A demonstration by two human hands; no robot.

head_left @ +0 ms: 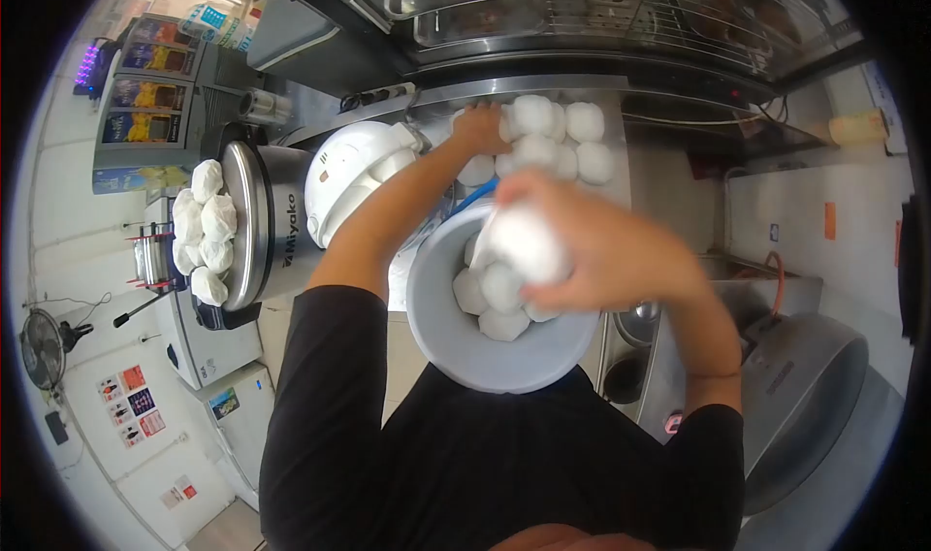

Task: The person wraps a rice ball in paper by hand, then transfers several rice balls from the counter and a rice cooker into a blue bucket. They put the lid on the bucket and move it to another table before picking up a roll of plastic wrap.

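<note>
My right hand [592,245], blurred by motion, is closed around a white wrapped bundle [527,243] above a grey-white bucket [495,362]. Inside the bucket lie several similar bundles [504,324]. My left hand [480,129] reaches forward to the metal counter, its fingers curled over a white wrapped bundle at the left end of a cluster. Part of that bundle is hidden beneath the hand. More bundles [585,122] are stacked to its right. A blue strip [475,195] shows near the bucket's far rim.
Left of the bucket stands a white rounded appliance [354,178], beside a Miyako cooker [291,226] with several white bundles [206,216] on its lid. A glass-fronted cabinet with wire racks [601,17] is behind the counter. A large grey metal lid-like dish [805,410] stands at right.
</note>
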